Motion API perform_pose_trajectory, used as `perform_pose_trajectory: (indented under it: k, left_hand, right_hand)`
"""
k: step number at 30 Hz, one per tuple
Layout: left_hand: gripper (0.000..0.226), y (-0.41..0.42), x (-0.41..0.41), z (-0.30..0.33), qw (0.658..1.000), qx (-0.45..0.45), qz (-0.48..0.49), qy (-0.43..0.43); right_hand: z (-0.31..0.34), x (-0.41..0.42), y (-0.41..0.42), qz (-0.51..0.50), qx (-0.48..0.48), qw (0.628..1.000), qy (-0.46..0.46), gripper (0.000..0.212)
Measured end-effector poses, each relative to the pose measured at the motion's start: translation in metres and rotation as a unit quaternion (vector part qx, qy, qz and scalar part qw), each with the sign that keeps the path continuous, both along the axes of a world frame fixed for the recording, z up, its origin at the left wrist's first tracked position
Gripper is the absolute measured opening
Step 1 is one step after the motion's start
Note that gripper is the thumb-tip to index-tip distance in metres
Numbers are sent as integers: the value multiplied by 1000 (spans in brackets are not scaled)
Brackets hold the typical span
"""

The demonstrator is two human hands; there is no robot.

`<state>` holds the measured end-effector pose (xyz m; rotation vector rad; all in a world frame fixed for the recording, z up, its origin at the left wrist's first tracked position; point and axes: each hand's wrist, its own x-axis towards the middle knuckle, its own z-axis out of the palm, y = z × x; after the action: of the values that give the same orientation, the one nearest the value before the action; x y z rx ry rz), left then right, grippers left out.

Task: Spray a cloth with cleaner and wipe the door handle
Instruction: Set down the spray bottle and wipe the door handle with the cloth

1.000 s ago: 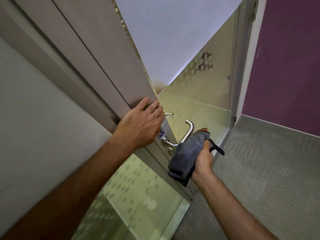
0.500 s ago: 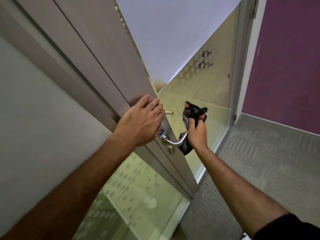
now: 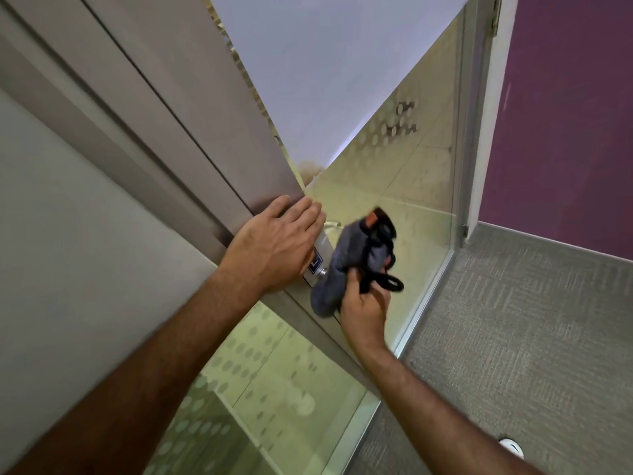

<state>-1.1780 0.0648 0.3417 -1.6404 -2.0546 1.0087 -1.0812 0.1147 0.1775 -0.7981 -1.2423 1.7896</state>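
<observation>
The left hand lies flat and open against the door edge, fingers spread, gripping nothing. At its 3 o'clock, the right hand is closed round a bunched grey cloth, which covers the door handle; only a sliver of metal shows at the cloth's 11 o'clock. A black strap dangles from the bundle. Grey carpet spreads at 4 o'clock.

Left hand on door edge; cloth just right, over handle
</observation>
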Motion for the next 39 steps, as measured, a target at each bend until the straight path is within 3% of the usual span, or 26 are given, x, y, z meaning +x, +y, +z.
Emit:
perform_pose_trajectory:
  k: [3,7,11,13,15,17,20,23,25,28,30,32,34,35,37,39]
  left_hand:
    - [69,-3,5,3,997,64,-15,-30]
    - [82,-4,6,3,993,114,-9,-40]
    - [78,-3,2,-1,996,87,-28,-13]
    - [74,-2,1,-2,999,46,-18,-2]
    - [72,0,0,-2,1000,9,-1,16]
    - [71,1,1,-1,999,-9,6,32]
    - [66,0,2,2,999,-28,3,25]
    - [63,0,3,5,999,-34,8,7]
    - [62,0,4,6,1000,-28,9,1]
    - [60,-2,4,5,1000,-17,6,-4]
    - [59,-2,4,5,1000,-10,2,-3]
    - [57,-1,3,4,1000,-5,-4,-1]
    - [56,0,2,2,1000,-5,-12,5]
    - [57,0,0,0,1000,-7,-15,7]
    - [56,-1,-3,-2,1000,-1,-20,10]
    - [53,-1,-3,-1,999,4,-27,-20]
  right_hand:
    - [27,-33,14,66,125,989,34,25]
    - [20,-65,-2,95,152,984,-13,58]
    - [-5,-62,-7,67,389,915,-86,52]
    - [-23,-55,3,67,424,899,-81,57]
    - [-40,-45,9,75,491,856,-140,60]
    - [-46,-35,12,72,527,826,-185,49]
    - [-35,-22,18,75,534,818,-202,30]
    - [-19,-12,36,147,573,783,-193,15]
    - [-8,-5,48,170,578,774,-195,27]
    - [-1,1,71,50,521,828,-202,32]
    - [-1,0,96,-1,481,838,-258,34]
    - [-8,-5,116,108,484,801,-336,38]
    - [-18,-9,123,244,489,753,-367,43]
    - [-25,-12,123,273,480,748,-367,43]
    - [-33,-20,122,255,450,782,-348,45]
    - [-25,-27,115,172,381,855,-306,43]
